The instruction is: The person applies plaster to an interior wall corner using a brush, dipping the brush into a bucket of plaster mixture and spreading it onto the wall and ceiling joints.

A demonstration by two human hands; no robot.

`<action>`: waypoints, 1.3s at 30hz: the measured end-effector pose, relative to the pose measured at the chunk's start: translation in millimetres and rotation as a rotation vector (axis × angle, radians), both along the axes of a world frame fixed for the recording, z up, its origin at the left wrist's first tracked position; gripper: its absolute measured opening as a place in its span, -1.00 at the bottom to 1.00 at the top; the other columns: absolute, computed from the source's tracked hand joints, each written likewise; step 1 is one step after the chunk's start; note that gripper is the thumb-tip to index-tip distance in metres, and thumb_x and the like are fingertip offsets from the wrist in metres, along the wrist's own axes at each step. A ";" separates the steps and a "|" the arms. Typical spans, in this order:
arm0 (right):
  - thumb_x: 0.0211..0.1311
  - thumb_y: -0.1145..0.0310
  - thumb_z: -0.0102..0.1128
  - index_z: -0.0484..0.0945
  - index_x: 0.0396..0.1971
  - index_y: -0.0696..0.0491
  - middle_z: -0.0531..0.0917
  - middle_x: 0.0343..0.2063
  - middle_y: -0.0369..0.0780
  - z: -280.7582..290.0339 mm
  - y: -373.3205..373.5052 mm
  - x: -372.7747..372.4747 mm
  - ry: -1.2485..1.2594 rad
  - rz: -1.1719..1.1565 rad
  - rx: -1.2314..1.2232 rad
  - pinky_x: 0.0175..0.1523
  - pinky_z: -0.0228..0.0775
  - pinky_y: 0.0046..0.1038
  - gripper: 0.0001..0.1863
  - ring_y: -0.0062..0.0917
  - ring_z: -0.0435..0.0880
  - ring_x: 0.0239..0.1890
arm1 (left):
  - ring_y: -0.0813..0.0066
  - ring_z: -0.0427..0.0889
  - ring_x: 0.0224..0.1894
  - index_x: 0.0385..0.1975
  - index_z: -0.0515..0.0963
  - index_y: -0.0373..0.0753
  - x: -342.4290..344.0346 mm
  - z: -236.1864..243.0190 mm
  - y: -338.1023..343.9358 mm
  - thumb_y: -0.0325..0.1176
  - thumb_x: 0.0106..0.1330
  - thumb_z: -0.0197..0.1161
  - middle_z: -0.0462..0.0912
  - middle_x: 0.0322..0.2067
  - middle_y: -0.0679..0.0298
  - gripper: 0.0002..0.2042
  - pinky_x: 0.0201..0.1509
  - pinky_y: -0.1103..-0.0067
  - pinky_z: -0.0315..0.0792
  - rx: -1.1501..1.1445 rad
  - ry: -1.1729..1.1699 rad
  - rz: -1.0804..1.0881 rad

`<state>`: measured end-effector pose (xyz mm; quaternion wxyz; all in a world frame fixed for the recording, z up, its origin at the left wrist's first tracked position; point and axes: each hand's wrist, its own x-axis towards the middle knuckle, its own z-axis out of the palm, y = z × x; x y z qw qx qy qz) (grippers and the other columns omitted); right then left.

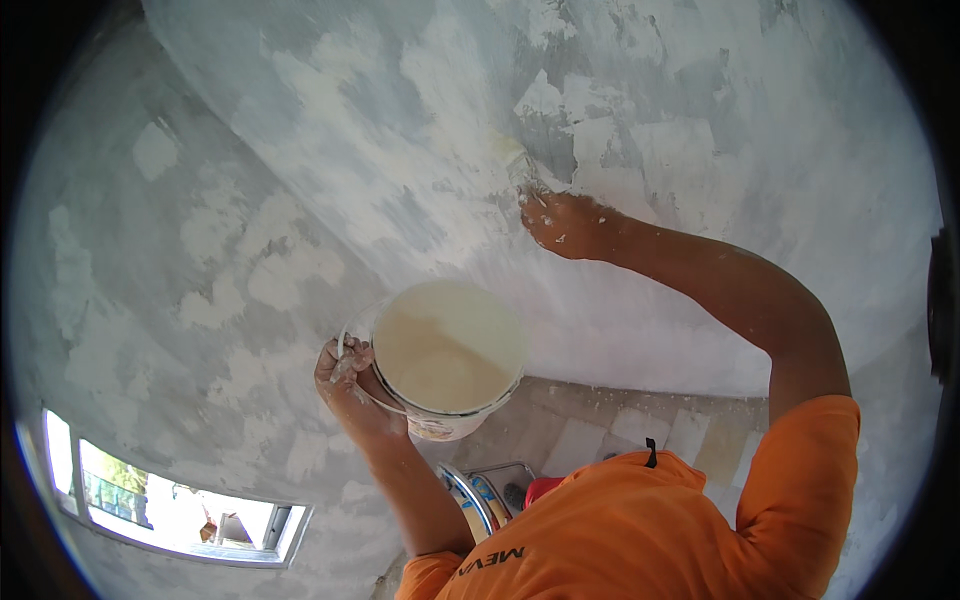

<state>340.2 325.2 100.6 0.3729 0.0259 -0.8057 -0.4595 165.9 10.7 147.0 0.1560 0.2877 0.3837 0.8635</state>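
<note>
My left hand (345, 368), speckled with white, is closed round the thin handle of a white bucket (448, 428) and against its side. The bucket is tilted a little, and pale cream paint (440, 350) shows inside it. Up and to the right, my right hand (562, 222) is closed on a paintbrush (520, 166). The brush's bristles meet the white-streaked wall (400, 110); most of its handle is hidden by my fingers. White spots dot that hand and its wrist.
A second grey wall (200, 250) with white patches stands on the left, with a bright window (190, 515) low in it. Below me lies a tiled floor (580, 440). A round container with a coloured rim (475, 500) stands beneath my left arm. A dark object (940, 305) sits at the far right.
</note>
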 end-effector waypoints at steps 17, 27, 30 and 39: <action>0.18 0.38 0.33 0.71 -0.28 0.09 0.67 -0.05 -0.05 -29.8 -16.4 13.6 0.280 0.001 -0.136 -0.05 0.64 -0.40 -0.85 -0.29 0.68 0.01 | 0.53 0.39 -0.37 -0.59 0.43 -0.29 -19.6 -1.5 -19.3 -0.71 -0.19 0.11 0.47 -0.44 0.31 -0.83 -0.23 0.64 0.34 -0.121 -0.053 -0.378; 0.29 0.42 0.20 0.62 -0.06 -0.02 0.65 0.00 -0.21 46.2 -48.1 59.9 0.420 0.039 -0.826 0.02 0.61 -0.34 -0.77 -0.33 0.64 0.04 | 0.47 0.29 -0.33 -0.63 0.38 -0.24 -0.7 -25.3 -11.6 -0.63 -0.27 0.07 0.38 -0.36 0.27 -0.84 -0.19 0.58 0.22 -0.165 -0.127 -0.491; 0.30 0.43 0.22 0.65 -0.10 0.00 0.66 -0.02 -0.21 69.7 -59.9 64.5 0.642 -0.008 -0.578 -0.03 0.62 -0.38 -0.80 -0.33 0.67 -0.01 | 0.48 0.27 -0.35 -0.62 0.37 -0.24 -2.2 -29.0 -6.9 -0.64 -0.27 0.08 0.37 -0.38 0.29 -0.83 -0.22 0.60 0.21 -0.167 -0.075 -0.467; 0.23 0.44 0.31 0.67 -0.24 0.23 0.73 -0.20 -0.14 -23.6 -132.4 109.9 0.645 0.805 -2.057 -0.15 0.64 -0.40 -0.82 -0.47 0.73 -0.17 | 0.56 0.27 -0.42 -0.60 0.36 -0.23 -16.8 -50.7 -15.6 -0.67 -0.22 0.12 0.34 -0.42 0.34 -0.81 -0.29 0.62 0.25 -0.168 0.018 -0.274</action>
